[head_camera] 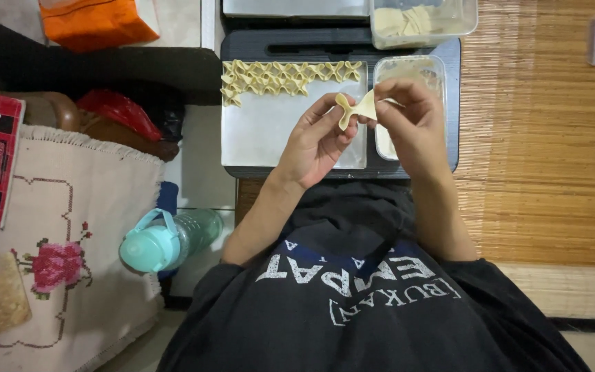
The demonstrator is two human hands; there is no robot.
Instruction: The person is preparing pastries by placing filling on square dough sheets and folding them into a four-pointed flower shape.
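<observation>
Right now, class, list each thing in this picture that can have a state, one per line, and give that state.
Dough piece: pinched at its middle, held above the tray by both hands.
Left hand: grip closed on the dough piece.
Right hand: grip closed on the dough piece.
Metal tray: shaped dough pieces in rows along its far edge, the rest bare.
Clear container: lidless.
Teal water bottle: lying on its side, capped.

Left hand (316, 141) and right hand (411, 120) pinch a dough piece (354, 110).
</observation>
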